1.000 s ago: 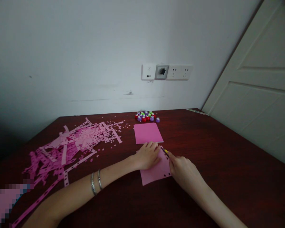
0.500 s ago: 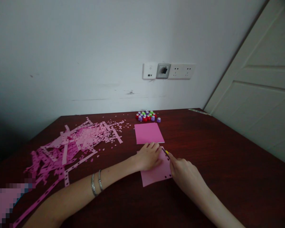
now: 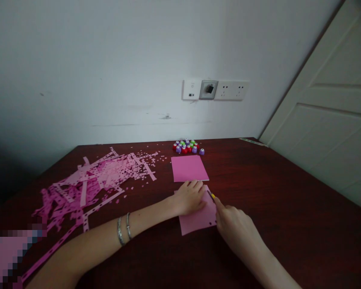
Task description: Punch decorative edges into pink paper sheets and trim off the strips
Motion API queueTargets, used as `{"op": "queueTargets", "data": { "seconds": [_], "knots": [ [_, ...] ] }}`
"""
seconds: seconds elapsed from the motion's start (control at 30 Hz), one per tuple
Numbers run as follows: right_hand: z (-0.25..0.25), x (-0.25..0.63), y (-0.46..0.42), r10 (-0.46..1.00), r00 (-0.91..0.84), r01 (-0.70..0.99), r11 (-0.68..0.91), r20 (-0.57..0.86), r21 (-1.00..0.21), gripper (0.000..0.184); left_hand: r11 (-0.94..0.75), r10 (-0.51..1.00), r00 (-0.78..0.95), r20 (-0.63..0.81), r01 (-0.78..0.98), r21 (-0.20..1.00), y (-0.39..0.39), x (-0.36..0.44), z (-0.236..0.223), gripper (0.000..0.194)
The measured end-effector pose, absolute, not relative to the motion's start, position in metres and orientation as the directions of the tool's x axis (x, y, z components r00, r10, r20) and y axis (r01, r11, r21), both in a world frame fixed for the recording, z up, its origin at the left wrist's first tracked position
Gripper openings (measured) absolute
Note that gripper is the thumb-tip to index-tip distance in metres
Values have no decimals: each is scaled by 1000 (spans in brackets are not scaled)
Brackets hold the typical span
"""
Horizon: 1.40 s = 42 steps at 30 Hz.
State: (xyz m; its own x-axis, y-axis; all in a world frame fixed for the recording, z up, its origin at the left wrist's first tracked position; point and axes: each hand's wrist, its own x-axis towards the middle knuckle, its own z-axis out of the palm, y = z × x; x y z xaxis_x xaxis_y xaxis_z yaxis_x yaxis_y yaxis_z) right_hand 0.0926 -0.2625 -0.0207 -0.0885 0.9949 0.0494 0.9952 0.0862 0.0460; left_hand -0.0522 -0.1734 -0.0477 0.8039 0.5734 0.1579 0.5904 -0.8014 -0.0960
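A square pink sheet of paper point(image 3: 195, 222) lies on the table, with dark holes near its right edge. My left hand point(image 3: 190, 197) rests flat on this sheet, fingers stretched out and holding nothing. At the sheet's upper right edge, my right hand point(image 3: 235, 220) is closed round a slim tool point(image 3: 211, 195) with a dark narrow front and a yellow part. Most of the tool is hidden in the hand, so its exact kind does not show. Just beyond my left fingers lies a brighter pink stack of square paper point(image 3: 189, 168).
A heap of pink paper strips and scraps point(image 3: 99, 176), many with holes, spreads over the left of the dark red-brown table point(image 3: 276, 188). Several small red, purple and green eyeball figures point(image 3: 186, 147) stand at the back. Wall sockets point(image 3: 231, 90) sit above; a white door point(image 3: 333, 100) is at right.
My right hand and the tool have shifted slightly down and right along the sheet's edge, covering holes that showed before. My left hand stays on the paper. The view has moved slightly.
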Motion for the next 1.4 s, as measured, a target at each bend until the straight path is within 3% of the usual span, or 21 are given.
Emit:
{"op": "queueTargets", "data": {
  "seconds": [0.57,1.0,1.4],
  "knots": [
    [-25,95,-293,997,-66,994,62,38,93,43,-802,563,807,178,585,-120,-173,-52,-50,52],
    [-46,110,-322,970,-169,982,151,173,115,48,-798,576,807,131,590,-125,-174,-54,-47,53],
    [-53,125,-344,989,-144,988,146,37,-58,52,-798,575,801,166,594,-103,-175,-55,-47,52]
  ]
}}
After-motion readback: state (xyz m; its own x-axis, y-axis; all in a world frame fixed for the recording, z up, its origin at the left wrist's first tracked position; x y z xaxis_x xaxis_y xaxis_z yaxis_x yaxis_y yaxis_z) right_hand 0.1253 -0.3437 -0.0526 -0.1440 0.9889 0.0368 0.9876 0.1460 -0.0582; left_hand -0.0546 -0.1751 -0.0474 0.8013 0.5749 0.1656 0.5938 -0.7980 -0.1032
